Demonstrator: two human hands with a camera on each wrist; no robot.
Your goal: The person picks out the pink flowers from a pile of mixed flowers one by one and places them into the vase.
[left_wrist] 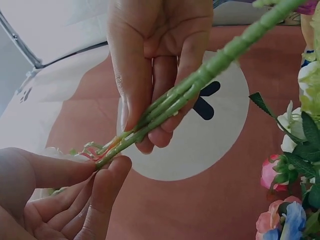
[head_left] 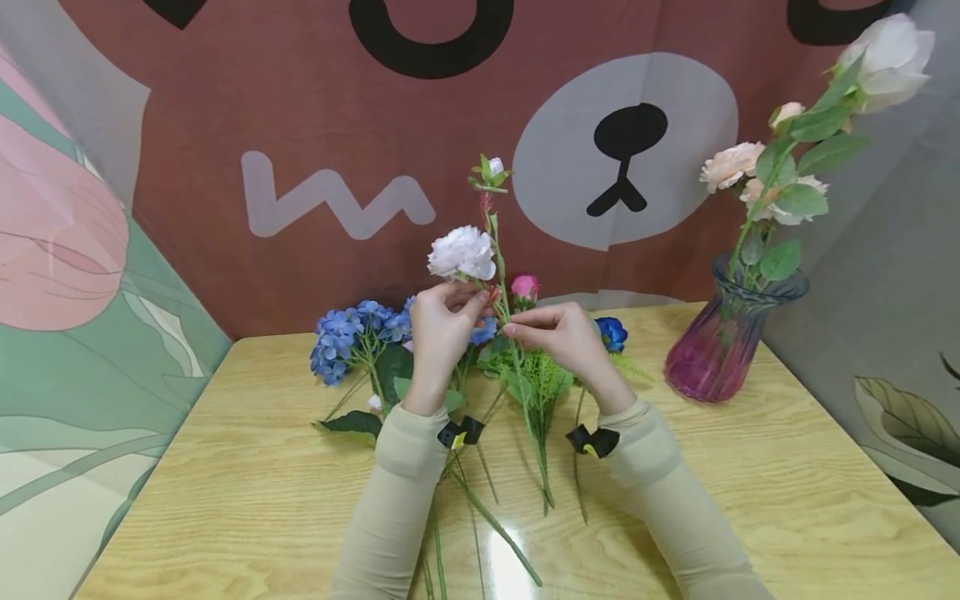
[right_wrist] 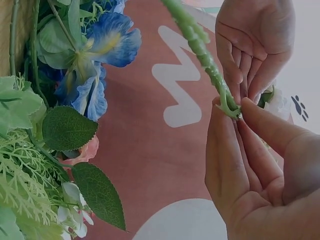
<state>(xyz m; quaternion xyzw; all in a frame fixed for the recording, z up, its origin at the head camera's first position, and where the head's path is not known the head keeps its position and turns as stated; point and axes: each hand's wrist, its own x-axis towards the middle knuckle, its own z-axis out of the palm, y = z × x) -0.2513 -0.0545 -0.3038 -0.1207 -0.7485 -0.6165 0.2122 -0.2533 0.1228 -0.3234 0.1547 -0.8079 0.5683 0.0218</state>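
An artificial flower stem (left_wrist: 225, 57) with a full white bloom (head_left: 462, 253) and a small white bud (head_left: 495, 167) is held upright above the table. My left hand (head_left: 438, 337) pinches it just below the white bloom, between thumb and fingers. Slightly to the right, my right hand (head_left: 562, 333) pinches the green stem where thinner branches run together. The left wrist view shows both hands close together on these branches, near a bit of red and orange. In the right wrist view, the thumb and fingers of the right hand meet at a leafy joint (right_wrist: 229, 107).
Blue hydrangeas (head_left: 337, 337), a pink rosebud (head_left: 526, 287), a blue flower (head_left: 612, 333) and green ferny foliage (head_left: 536, 387) lie behind and beneath the hands on the wooden table (head_left: 255, 475). A pink-blue glass vase (head_left: 708, 350) holding pale flowers stands at right. A printed cloth (head_left: 202, 275) hangs behind.
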